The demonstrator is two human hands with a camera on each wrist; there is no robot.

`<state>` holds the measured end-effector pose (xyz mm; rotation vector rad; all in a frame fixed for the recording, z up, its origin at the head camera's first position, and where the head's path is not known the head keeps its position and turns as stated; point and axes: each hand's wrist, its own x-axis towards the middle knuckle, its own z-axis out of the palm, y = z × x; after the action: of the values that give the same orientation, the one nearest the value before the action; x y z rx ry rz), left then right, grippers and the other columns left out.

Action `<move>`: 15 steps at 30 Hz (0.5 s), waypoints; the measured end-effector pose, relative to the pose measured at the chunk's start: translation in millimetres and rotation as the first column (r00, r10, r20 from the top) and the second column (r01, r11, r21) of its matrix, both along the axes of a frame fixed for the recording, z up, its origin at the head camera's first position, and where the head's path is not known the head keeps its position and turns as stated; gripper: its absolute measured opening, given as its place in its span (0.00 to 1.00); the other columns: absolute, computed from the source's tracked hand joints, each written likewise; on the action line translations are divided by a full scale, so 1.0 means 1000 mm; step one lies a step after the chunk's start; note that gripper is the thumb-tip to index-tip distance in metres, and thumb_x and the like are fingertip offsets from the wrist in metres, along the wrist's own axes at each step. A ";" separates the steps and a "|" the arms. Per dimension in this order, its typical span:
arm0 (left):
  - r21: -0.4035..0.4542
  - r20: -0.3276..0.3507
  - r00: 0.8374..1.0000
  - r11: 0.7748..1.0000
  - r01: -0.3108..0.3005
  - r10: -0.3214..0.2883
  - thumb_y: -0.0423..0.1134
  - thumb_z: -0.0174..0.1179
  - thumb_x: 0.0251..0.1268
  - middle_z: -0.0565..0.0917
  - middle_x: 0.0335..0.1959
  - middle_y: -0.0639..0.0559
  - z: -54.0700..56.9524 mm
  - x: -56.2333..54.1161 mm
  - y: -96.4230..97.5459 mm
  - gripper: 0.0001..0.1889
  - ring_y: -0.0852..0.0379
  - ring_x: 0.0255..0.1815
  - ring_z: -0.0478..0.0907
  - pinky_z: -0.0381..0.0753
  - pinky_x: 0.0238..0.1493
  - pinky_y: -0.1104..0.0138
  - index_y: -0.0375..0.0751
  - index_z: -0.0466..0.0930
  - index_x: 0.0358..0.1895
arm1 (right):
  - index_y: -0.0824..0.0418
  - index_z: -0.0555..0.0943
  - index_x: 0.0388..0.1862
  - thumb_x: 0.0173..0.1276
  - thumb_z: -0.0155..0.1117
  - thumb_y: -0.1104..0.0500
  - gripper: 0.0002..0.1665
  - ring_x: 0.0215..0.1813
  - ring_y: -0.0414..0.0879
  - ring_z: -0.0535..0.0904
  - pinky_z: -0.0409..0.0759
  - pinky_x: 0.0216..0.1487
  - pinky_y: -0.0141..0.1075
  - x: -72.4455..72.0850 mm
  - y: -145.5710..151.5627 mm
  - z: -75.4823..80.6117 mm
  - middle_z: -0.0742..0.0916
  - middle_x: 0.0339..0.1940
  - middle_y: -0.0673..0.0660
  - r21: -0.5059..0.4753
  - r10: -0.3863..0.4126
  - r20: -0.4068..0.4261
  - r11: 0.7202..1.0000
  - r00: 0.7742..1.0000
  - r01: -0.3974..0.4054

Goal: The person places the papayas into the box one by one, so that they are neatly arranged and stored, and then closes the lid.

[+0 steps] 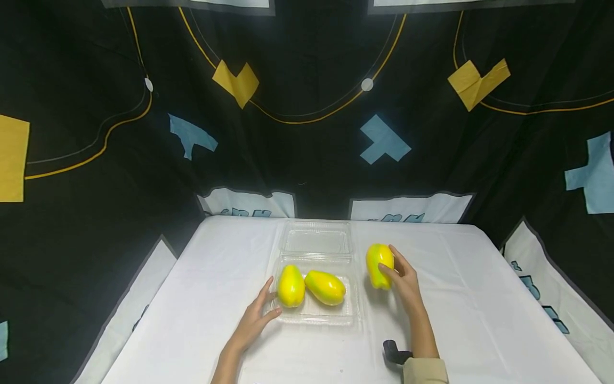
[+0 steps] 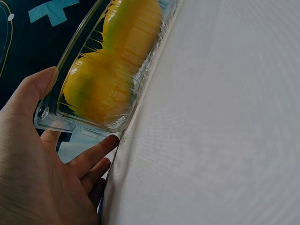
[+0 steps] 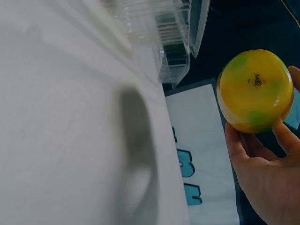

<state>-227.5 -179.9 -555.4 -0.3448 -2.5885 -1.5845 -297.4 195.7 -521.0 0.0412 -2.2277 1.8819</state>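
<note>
My right hand (image 1: 402,277) holds a glossy yellow-green fruit (image 1: 377,261), mango-like in shape, above the white table right of a clear plastic clamshell box (image 1: 318,317). In the right wrist view, the fruit's rounded end (image 3: 255,96) with a small dark mark faces the camera. Two similar fruits lie inside the box: one upright (image 1: 291,288) at the left, one slanted (image 1: 326,288) beside it. At the box's front left corner rests my left hand (image 1: 251,317), fingers spread. Its thumb (image 2: 40,86) touches the rim in the left wrist view, the other fingers reaching along the outside wall.
The box's lid (image 1: 315,239) lies folded open toward the back of the table (image 1: 446,309). A black device (image 1: 395,353) sits at the right wrist, near a beige sleeve (image 1: 425,370). Dark printed cloth (image 1: 302,160) hangs behind and around the table.
</note>
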 end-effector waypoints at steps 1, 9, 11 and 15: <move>0.001 -0.001 1.000 1.000 0.000 0.000 0.48 0.55 0.63 0.71 0.61 0.40 0.000 0.000 0.000 0.38 0.37 0.68 0.54 0.46 0.59 0.32 0.56 0.47 0.73 | 0.47 0.63 0.70 0.62 0.63 0.48 0.37 0.66 0.59 0.62 0.59 0.64 0.57 0.001 -0.003 0.005 0.68 0.68 0.60 -0.003 0.009 -0.009 1.000 1.000 -0.009; 0.009 0.017 1.000 1.000 -0.010 0.010 0.49 0.56 0.62 0.71 0.62 0.42 0.000 0.000 -0.001 0.38 0.38 0.69 0.53 0.44 0.60 0.33 0.58 0.47 0.73 | 0.54 0.62 0.70 0.61 0.65 0.53 0.39 0.68 0.54 0.60 0.61 0.66 0.48 0.004 -0.027 0.036 0.67 0.69 0.57 -0.034 0.130 0.014 0.991 0.991 -0.129; 0.018 0.017 1.000 1.000 -0.006 0.006 0.48 0.56 0.62 0.71 0.62 0.42 -0.001 0.000 -0.001 0.38 0.38 0.69 0.53 0.44 0.60 0.33 0.58 0.47 0.73 | 0.55 0.62 0.70 0.61 0.66 0.55 0.39 0.69 0.53 0.60 0.61 0.66 0.47 0.004 -0.032 0.041 0.67 0.69 0.58 -0.021 0.164 0.033 0.986 0.986 -0.164; 0.037 0.011 1.000 0.999 0.008 -0.008 0.45 0.56 0.63 0.70 0.62 0.39 0.004 0.002 0.001 0.38 0.36 0.69 0.52 0.44 0.59 0.32 0.55 0.48 0.73 | 0.61 0.62 0.69 0.61 0.65 0.59 0.39 0.67 0.56 0.63 0.62 0.65 0.47 0.010 -0.043 0.055 0.68 0.67 0.63 0.038 0.223 0.050 0.974 0.974 -0.225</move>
<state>-225.2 -178.9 -550.9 -0.3448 -2.5663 -1.6390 -287.7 152.5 -466.3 0.2702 -2.3821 1.9623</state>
